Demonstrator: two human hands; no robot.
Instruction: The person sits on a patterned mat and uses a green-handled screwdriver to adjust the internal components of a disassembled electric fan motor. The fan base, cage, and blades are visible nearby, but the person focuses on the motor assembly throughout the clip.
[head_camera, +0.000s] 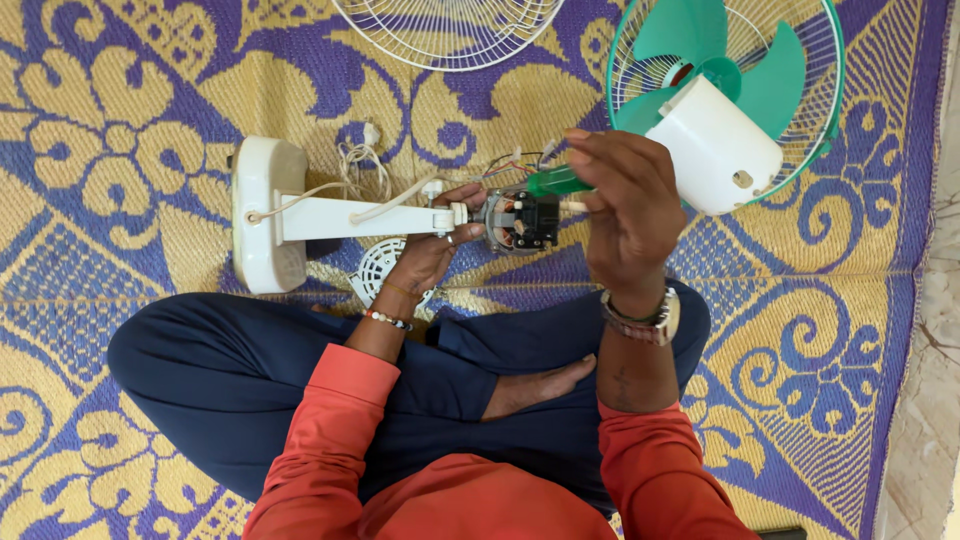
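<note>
Person: sits cross-legged on a woven floor mat (120, 150) patterned in yellow and purple, in an orange top and dark blue trousers; one bare foot shows between the knees.
Left hand (432, 250): under and around the joint where the white fan stand (330, 217) meets the bare fan motor (520, 220); its fingers are curled on that joint, though how far they wrap is hidden beneath the parts.
Right hand (628, 205): raised over the motor's right side, fingers clamped on a green-handled screwdriver (556, 181); only the handle shows, the shaft and tip are behind the hand and motor.
Fan motor: lies sideways just beyond the knees, copper windings and black frame exposed, thin coloured wires leading off behind it.
Fan stand: lies flat on the mat, its broad white base to the left, a white cord (362, 170) coiled just above the neck.
Round vent cover (382, 268): white, slotted, half hidden under the left wrist.
White motor housing (716, 150): near the right hand, resting against the green fan blade (730, 60), which lies in a green-rimmed wire guard (825, 130).
Second guard (450, 30): white wire, cut off by the top edge.
</note>
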